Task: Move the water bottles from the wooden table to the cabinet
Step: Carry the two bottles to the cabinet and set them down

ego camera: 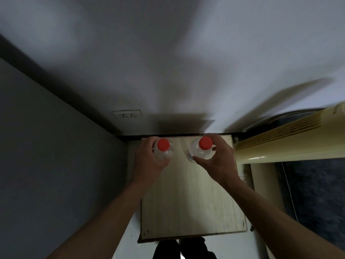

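Note:
Two clear water bottles with red caps stand upright at the far end of a pale wooden top (192, 206). My left hand (149, 161) wraps around the left bottle (164, 149) from its left side. My right hand (218, 161) wraps around the right bottle (202, 149) from its right side, thumb across the front. Both bottle bases are seen from above and seem to rest on the wood; I cannot tell whether they are lifted.
A grey panel (46, 165) rises on the left. A cream slatted heater (291, 139) juts in at the right, close to the wooden top. A wall socket (127, 114) sits on the white wall behind. Dark shoes (183, 248) show at the near edge.

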Tool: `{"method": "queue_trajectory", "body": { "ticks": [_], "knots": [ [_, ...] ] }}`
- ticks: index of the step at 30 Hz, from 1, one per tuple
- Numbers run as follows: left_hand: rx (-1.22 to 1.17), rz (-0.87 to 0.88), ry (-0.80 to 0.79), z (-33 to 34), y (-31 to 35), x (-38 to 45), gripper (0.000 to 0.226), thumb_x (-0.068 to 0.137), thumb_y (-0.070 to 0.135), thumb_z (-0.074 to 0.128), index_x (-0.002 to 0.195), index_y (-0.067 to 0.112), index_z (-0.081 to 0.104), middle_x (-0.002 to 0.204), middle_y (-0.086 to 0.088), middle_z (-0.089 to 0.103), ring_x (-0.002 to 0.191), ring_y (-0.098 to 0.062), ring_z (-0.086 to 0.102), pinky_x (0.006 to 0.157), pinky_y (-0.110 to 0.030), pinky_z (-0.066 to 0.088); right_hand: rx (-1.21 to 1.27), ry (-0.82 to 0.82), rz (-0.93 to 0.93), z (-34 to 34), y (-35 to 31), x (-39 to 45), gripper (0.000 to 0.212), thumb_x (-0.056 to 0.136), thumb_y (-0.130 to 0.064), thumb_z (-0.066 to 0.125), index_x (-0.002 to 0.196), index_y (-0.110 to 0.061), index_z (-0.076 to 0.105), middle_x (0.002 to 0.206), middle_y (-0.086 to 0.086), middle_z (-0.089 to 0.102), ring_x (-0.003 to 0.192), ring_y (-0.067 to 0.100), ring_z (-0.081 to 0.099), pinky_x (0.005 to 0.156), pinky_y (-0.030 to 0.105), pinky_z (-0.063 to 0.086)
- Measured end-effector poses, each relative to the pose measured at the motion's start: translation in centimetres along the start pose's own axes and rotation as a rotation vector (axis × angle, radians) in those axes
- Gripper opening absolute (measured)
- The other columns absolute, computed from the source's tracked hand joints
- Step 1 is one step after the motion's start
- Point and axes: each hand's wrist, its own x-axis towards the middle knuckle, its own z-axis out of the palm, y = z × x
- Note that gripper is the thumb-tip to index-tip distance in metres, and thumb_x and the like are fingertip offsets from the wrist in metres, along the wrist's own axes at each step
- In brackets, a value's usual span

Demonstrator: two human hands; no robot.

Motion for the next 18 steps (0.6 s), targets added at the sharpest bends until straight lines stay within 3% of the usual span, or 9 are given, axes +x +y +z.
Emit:
{"method": "queue_trajectory", "body": {
  "ticks": [11,18],
  "knots": [
    [-0.005,-0.013,0.010,-0.2,0.0,-0.5,0.053,0.065,0.027,0.090,0.109,0.024,0.059,0.108,0.002,0.061,0.095,-0.018,0.060,0.081,-0.044,0.054,0.032,-0.038,-0.022,1.2,0.0,0.4,0.060,0.065,-0.022,0.090,0.117,-0.016,0.061,0.110,-0.006,0.061,0.095,0.005,0.052,0.080,0.005,0.033],
    [-0.020,-0.014,0.014,-0.6,0.6,-1.1,0.052,0.068,0.024,0.091,0.109,0.023,0.059,0.106,0.006,0.061,0.093,-0.012,0.060,0.081,-0.037,0.054,0.022,-0.073,-0.037,2.0,0.0,0.7,0.059,0.066,-0.024,0.090,0.116,-0.019,0.059,0.110,-0.004,0.063,0.094,0.004,0.052,0.078,0.006,0.033]
  ]
}}
